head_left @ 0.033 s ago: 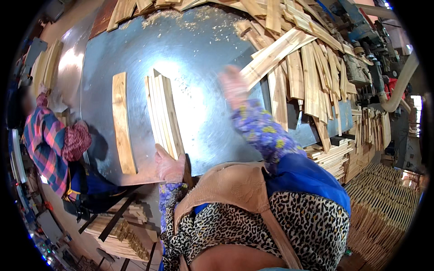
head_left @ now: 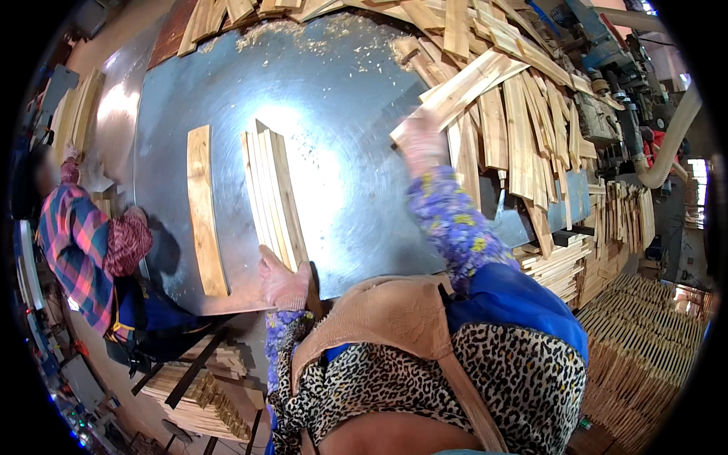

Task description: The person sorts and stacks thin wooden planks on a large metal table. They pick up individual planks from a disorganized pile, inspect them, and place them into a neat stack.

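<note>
The left hand (head_left: 286, 284) lies at the near edge of a metal surface (head_left: 356, 220), its fingers closed about the near end of a bundle of boards (head_left: 274, 201), which stand side by side on edge and point away from the person. To the left of the bundle and apart from it, a single board (head_left: 203, 212) lies flat, roughly parallel. The right hand (head_left: 425, 144), blurred, reaches forward and overlaps the near end of a slanting board (head_left: 474, 87); whether its fingers grip the wood or only touch it cannot be told. This board rests across a loose pile of boards (head_left: 519, 144) at the right side of the surface, its near end jutting past the pile. Pale shavings (head_left: 280, 30) are scattered along the far side. Both forearms wear flowered sleeves (head_left: 455, 216), and a tan apron (head_left: 387, 311) hangs at the near edge. At far left, a co-worker (head_left: 80, 235) in a plaid shirt extends an arm toward other upright boards (head_left: 87, 114). Below right are dense rows of stacked wood (head_left: 644, 341); a pale hose (head_left: 675, 144) curves above.
</note>
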A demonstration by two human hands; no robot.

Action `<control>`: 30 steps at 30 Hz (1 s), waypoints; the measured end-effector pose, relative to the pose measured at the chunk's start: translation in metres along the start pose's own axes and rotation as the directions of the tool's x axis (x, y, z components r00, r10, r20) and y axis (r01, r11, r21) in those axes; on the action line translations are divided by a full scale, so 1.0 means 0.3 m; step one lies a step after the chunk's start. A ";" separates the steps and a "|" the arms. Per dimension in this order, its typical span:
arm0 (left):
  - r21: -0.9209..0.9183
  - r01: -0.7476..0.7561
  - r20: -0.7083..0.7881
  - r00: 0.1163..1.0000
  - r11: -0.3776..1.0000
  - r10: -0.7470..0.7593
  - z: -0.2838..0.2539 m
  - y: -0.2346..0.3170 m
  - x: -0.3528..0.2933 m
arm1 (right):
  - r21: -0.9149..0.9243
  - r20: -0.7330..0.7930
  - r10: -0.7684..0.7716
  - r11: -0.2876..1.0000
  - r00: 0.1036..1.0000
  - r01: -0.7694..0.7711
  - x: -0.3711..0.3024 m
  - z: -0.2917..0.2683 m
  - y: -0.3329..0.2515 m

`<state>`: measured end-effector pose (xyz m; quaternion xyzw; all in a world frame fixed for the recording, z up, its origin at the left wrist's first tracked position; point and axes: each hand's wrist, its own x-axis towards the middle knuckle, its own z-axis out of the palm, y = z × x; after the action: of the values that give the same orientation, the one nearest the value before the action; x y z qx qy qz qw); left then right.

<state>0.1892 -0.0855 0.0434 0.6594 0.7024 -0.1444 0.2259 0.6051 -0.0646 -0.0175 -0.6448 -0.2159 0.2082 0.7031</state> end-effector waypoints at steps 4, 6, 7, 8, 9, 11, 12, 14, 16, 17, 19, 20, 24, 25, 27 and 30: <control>-0.125 -0.166 -0.047 0.986 0.978 0.161 -0.019 0.036 0.038 | 0.124 -0.164 0.404 0.913 0.900 -0.388 0.154 -0.201 -0.251; -0.159 -0.231 -0.085 0.972 0.960 0.220 -0.026 0.094 0.065 | 0.146 -0.094 0.564 0.823 0.821 -0.549 0.237 -0.256 -0.267; -0.139 -0.271 -0.084 0.962 0.953 0.261 -0.034 0.166 0.089 | 0.168 -0.174 0.481 0.874 0.859 -0.455 0.347 -0.332 -0.087; -0.108 -0.239 -0.091 0.969 0.965 0.230 -0.040 0.180 0.094 | 0.101 -0.171 0.462 0.887 0.870 -0.451 0.301 -0.234 -0.103; -0.079 -0.223 -0.093 0.972 0.972 0.216 -0.051 0.200 0.100 | 0.034 -0.182 0.434 0.900 0.883 -0.435 0.210 -0.137 -0.165; -0.041 -0.149 -0.020 0.989 0.988 0.148 -0.107 0.277 0.089 | -0.176 -0.072 0.298 0.935 0.952 -0.307 0.042 -0.084 -0.112; -0.027 -0.153 -0.003 0.988 0.988 0.153 -0.112 0.281 0.092 | -0.206 -0.049 0.357 0.910 0.933 -0.359 -0.095 -0.025 -0.114; -0.031 -0.251 0.018 0.968 0.968 0.251 -0.059 0.304 0.118 | -0.382 -0.012 0.463 0.817 0.886 -0.432 -0.379 0.032 -0.166; -0.051 -0.314 -0.025 0.949 0.948 0.313 -0.066 0.263 0.114 | -0.610 0.097 0.628 0.650 0.772 -0.453 -0.592 0.127 -0.222; -0.128 -0.358 -0.045 0.934 0.925 0.355 -0.050 0.229 0.111 | -0.724 0.110 0.701 0.543 0.705 -0.426 -0.661 0.153 -0.213; -0.062 -0.591 -0.223 0.794 0.805 0.566 0.002 0.178 0.090 | -0.669 0.325 0.390 0.739 0.862 -0.083 -0.693 0.181 -0.212; -0.028 -0.546 -0.040 0.838 0.838 0.544 0.017 0.138 0.079 | -0.673 0.432 0.403 0.740 0.807 -0.010 -0.680 0.188 -0.210; -0.013 -0.427 0.142 0.894 0.904 0.425 -0.078 0.242 -0.049 | -0.722 0.288 0.504 0.673 0.814 -0.161 -0.474 0.284 -0.190; 0.002 -0.421 0.117 0.901 0.907 0.418 -0.057 0.245 -0.043 | -0.736 0.189 0.486 0.645 0.853 -0.204 -0.413 0.303 -0.122; -0.005 -0.412 0.129 0.903 0.911 0.409 -0.048 0.253 -0.032 | -0.674 0.173 0.501 0.688 0.848 -0.269 -0.292 0.308 -0.061; -0.066 -0.409 0.118 0.903 0.910 0.414 -0.059 0.237 0.001 | -0.517 0.371 0.473 0.820 0.799 -0.245 -0.204 0.289 0.089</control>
<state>0.2574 -0.0701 0.0652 0.7774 0.5340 -0.1222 0.3093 0.5050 -0.0265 -0.0397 -0.7439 -0.2961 0.4407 0.4059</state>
